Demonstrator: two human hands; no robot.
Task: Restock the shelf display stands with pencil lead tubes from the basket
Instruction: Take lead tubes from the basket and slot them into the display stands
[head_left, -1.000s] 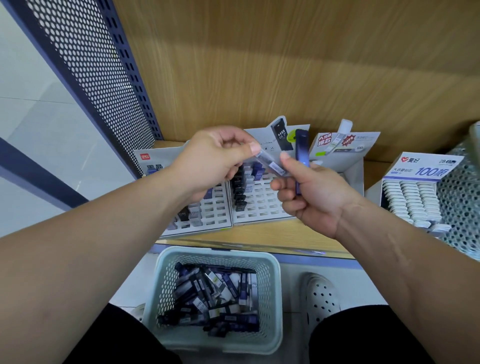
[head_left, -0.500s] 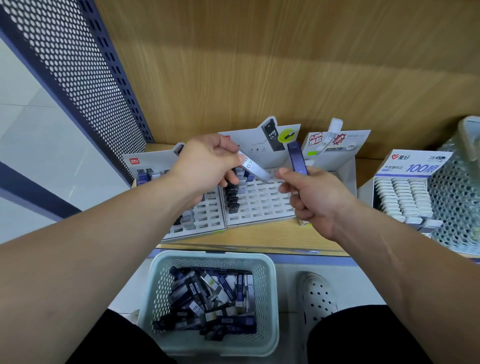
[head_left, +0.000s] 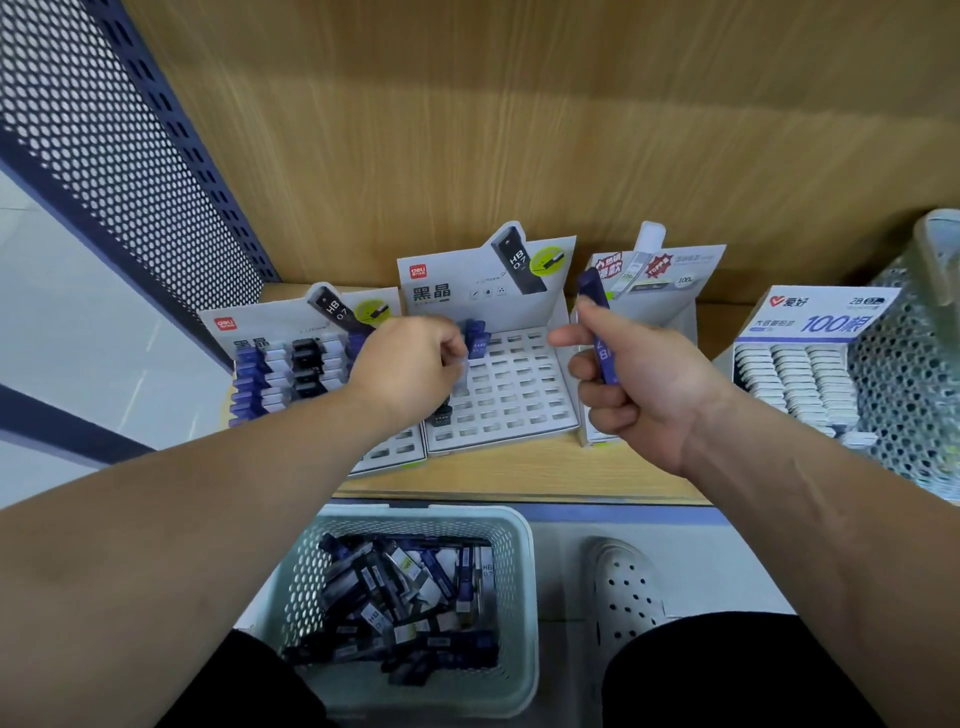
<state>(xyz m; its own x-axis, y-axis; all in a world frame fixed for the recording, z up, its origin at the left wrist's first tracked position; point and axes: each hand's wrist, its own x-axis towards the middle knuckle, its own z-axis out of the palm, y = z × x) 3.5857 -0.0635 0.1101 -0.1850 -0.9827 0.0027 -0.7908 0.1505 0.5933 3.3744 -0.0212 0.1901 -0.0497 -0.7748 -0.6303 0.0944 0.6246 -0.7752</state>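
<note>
- The right hand (head_left: 639, 384) grips a blue tube (head_left: 597, 322), thumb along one side and fingers curled round its lower half.
- The blue tube's long axis is near upright, with the top leaning slightly left. Its free end points up and away toward the back cards, and its lower end sits in the fingers. It is held in the air just right of the middle stand (head_left: 519, 400).
- The left hand (head_left: 410, 364) has its fingers curled down over that stand's left columns, beside seated tubes (head_left: 475, 338). A pale blur under the fingertips may be a tube, but I cannot tell whether anything is gripped.
- Step, as judged: seating one tube, with the blue one held ready.
- The next move calls for bringing the blue tube over an empty slot, setting its axis square to the grid and pressing it in end-first.
- The basket (head_left: 415, 513) below holds many tubes and most slots are empty, so the task is judged early.
</note>
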